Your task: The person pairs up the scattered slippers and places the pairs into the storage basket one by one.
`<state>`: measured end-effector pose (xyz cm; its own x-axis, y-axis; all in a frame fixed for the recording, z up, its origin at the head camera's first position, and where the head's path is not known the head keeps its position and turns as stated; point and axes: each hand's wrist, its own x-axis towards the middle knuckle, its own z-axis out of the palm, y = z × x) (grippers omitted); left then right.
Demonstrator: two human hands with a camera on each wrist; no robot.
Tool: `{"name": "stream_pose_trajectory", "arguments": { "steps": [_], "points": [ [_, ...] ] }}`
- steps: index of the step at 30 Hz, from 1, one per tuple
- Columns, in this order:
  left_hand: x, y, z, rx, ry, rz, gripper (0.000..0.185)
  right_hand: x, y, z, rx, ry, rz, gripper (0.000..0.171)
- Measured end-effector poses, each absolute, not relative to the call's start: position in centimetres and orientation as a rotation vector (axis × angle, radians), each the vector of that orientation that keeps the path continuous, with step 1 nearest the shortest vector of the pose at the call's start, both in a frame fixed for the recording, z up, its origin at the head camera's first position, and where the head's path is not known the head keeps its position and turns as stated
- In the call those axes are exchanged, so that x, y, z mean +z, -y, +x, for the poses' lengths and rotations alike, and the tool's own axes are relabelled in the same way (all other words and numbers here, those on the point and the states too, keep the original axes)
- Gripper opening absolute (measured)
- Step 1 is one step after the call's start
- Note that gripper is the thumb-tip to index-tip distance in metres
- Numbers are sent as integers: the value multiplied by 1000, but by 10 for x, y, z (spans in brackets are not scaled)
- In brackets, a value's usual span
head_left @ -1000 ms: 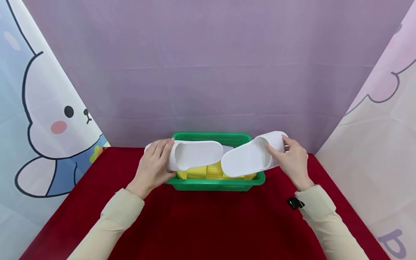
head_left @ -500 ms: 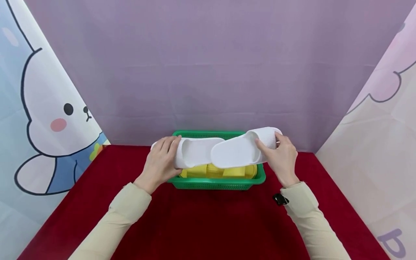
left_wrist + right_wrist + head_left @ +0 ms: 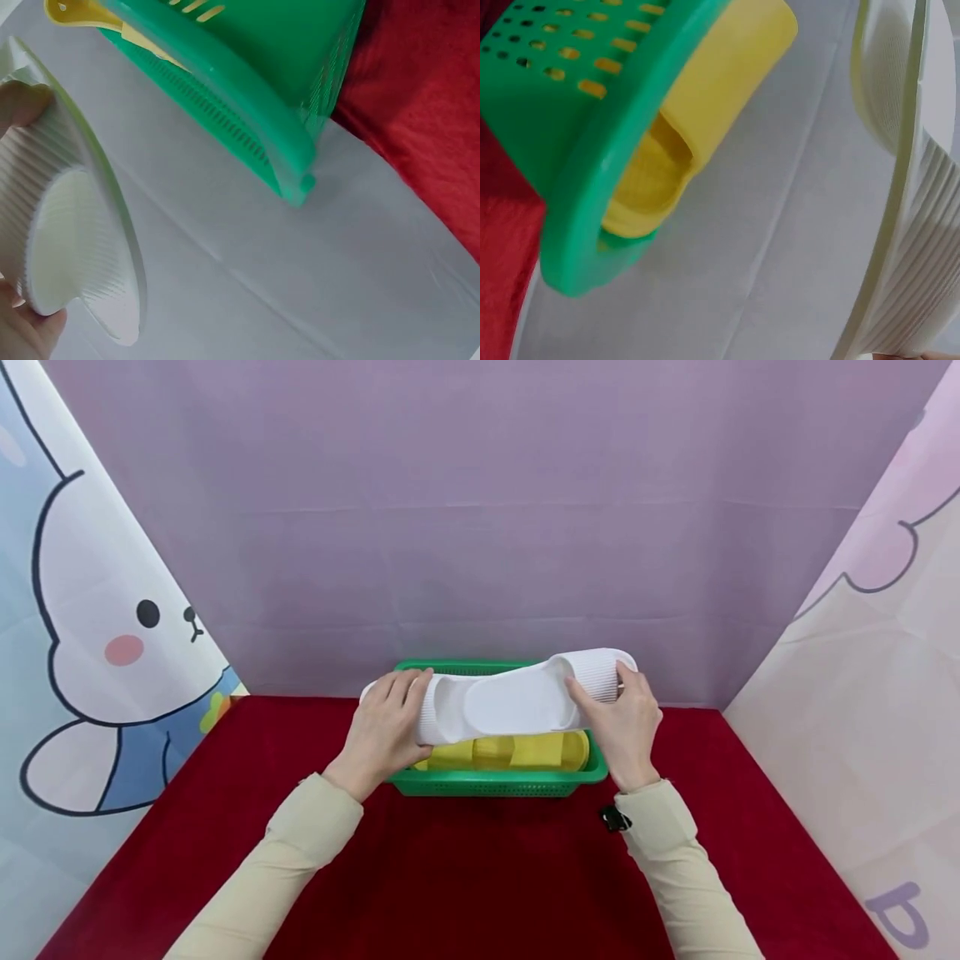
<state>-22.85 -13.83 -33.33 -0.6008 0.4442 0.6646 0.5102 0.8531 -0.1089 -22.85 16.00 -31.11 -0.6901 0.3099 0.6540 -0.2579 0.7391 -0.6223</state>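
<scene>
on my feed: left hand curled round one white slipper; right hand curled round the second white slipper, overlapping the first. both held above green basket of yellow slippers, on red cloth.

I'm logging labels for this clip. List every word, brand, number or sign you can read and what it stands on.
"P": one purple letter-like shape, cut by the frame edge, on the pale printed backdrop panel at right; reading uncertain.
No readable text on the two white ribbed foam slippers, the green perforated plastic basket or the yellow slippers inside.
</scene>
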Motion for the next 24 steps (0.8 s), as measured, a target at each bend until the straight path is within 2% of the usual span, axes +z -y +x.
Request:
{"name": "stream_pose_trajectory", "arguments": {
  "steps": [24],
  "points": [
    [-323, 115, -236, -92, 2334, -732, 95, -327, -122, -225, 1012, 2172, -112, 65]
  ]
}}
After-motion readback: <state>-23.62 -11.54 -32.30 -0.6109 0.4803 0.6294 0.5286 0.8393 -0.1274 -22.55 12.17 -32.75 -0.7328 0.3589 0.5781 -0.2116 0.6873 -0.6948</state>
